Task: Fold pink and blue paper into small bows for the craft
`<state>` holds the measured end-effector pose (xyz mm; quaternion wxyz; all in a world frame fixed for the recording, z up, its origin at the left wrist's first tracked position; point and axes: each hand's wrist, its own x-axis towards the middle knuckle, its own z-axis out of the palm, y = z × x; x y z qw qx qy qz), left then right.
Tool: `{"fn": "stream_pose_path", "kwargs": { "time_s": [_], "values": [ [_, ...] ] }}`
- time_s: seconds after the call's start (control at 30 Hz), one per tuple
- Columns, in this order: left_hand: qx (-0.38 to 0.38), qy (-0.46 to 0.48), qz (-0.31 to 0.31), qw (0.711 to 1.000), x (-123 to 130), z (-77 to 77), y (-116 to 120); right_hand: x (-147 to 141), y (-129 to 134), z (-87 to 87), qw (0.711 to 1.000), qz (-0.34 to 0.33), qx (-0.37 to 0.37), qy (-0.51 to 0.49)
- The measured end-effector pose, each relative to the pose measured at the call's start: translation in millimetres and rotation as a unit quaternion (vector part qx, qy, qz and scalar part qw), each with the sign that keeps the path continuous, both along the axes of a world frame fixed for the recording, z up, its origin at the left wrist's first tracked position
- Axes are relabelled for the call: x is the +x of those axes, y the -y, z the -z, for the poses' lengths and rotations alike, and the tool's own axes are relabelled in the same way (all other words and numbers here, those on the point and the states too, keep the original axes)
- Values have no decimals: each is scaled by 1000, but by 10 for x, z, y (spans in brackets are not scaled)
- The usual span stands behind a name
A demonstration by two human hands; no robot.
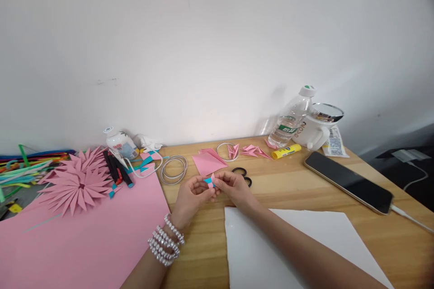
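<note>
A small folded paper piece, pink and blue, is pinched between both my hands above the middle of the table. My left hand, with pearl bracelets on its wrist, grips it from the left, fingers curled. From the right, my right hand presses it with the thumb; the fingertips behind are partly hidden. Just beyond lie pink paper sheets and folded pink pieces. Black-handled scissors show partly behind my right hand.
White paper lies under my right forearm, pink paper at left. Pink paper flowers, markers and pipe cleaners are at left. A glue stick, water bottle, white mug and phone are at right.
</note>
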<state>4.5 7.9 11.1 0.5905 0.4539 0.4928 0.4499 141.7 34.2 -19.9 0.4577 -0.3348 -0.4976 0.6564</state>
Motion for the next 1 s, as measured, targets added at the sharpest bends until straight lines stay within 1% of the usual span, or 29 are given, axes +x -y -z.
{"fn": "stream_pose_path", "kwargs": {
  "time_s": [0.07, 0.23, 0.33, 0.4, 0.47, 0.57, 0.63, 0.77, 0.9, 1.0],
  "values": [
    [8, -6, 8, 1000, -8, -9, 1, -6, 9, -1, 1000, 8, 4, 4],
    [28, 3, 17, 999, -13, -28, 15, -11, 61, -24, 1000, -9, 5, 4],
    [31, 6, 13, 999, -8, -15, 11, -20, 75, -66, 1000, 12, -20, -21],
    [33, -3, 19, 999, -14, 0, 1, -31, 75, -97, 999, 13, -34, -30],
    [28, -6, 20, 999, -30, 8, -9, -37, 74, -117, 999, 11, -36, -20],
    [40, -35, 13, 998, -60, -7, -15, -34, 78, -116, 999, 20, -19, 22],
    [42, -32, 23, 998, -76, -30, -13, -25, 84, -103, 999, 26, -4, 33],
    [38, 23, 48, 998, -105, -73, -16, -10, 90, -80, 999, 42, -3, 33],
    [62, 5, 95, 993, -133, -59, -27, -4, 85, -58, 999, 35, -4, 35],
    [76, -9, 94, 993, -135, -11, -30, -1, 81, -60, 999, 34, 2, 16]
  ]
}}
